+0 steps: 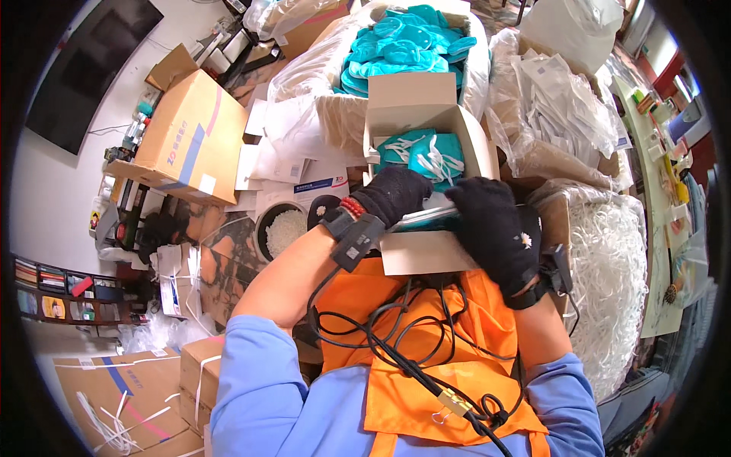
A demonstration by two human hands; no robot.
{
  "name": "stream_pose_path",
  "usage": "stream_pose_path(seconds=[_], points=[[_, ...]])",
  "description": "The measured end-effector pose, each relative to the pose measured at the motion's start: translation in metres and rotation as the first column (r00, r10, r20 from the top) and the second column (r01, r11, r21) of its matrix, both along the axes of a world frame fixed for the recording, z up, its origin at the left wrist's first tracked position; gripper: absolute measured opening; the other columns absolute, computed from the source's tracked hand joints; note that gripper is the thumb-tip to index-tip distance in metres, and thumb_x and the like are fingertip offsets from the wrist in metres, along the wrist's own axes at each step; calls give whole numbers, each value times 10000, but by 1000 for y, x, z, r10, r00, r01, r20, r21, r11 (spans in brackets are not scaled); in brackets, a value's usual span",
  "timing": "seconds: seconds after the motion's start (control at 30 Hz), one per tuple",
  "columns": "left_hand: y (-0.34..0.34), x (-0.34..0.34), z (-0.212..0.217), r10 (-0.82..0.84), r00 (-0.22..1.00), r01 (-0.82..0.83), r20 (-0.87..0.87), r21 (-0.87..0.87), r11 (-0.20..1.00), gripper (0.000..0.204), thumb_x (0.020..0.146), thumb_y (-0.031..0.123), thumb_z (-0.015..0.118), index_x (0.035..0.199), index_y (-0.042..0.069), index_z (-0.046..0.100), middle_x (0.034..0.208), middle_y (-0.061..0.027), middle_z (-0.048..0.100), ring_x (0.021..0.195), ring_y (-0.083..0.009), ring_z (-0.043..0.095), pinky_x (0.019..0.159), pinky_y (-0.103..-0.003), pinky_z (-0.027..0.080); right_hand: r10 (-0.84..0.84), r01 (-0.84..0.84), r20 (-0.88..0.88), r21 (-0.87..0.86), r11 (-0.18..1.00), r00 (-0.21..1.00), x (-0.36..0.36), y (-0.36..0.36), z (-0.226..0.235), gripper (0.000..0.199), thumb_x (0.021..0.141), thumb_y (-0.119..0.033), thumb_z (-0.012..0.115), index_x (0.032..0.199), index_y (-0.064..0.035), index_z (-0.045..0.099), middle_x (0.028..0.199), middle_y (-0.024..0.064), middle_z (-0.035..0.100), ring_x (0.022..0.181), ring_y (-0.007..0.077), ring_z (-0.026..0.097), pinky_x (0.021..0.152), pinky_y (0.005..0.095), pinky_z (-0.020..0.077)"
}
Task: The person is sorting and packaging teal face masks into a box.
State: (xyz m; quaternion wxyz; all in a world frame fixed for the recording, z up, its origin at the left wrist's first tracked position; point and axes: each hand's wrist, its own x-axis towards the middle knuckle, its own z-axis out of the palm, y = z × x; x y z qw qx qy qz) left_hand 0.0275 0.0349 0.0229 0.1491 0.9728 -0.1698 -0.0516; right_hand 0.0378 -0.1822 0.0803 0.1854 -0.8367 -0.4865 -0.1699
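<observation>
In front of me stands an open white carton [476, 141], its near flap folded outward. Inside lie teal fabric pieces with white straps [422, 156]. My left hand [397, 192], in a black glove, is closed at the left edge of a flat packet [426, 215] with pale, shiny edges and some teal. My right hand [495, 228], also gloved in black, has its fingers bent over the packet's right side. The packet lies low in the carton's near end; both hands partly hide it, and the fingertips are only partly visible.
Behind the carton, a plastic-lined box [327, 80] holds a heap of teal fabric pieces [407, 46]. To the right are a box of flat white packets [563, 99] and one of white straps [605, 266]. A dark bowl [263, 236] of white bits and a brown carton [190, 129] stand left.
</observation>
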Motion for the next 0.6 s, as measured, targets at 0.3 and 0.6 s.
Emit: stream_pose_path(seconds=[0.3,0.6], points=[[-11,22,-3,151,988,-149,-6,143,978,752,672,124,679,1379,51,431,1312,-260,502,1222,-364,499,1019,-434,417,-182,159,-182,-133,978,966,-9,-21,2,254,746,-33,607,981,-111,662,885,96,659,810,298,651,688,382,526],[0,30,-3,118,987,-126,-106,-78,989,961,600,348,817,1415,80,384,1403,-226,433,1297,-377,423,1084,-406,368,-31,156,-585,165,974,810,-9,-28,-4,182,740,-27,698,920,-54,690,841,125,661,784,315,642,714,351,511]])
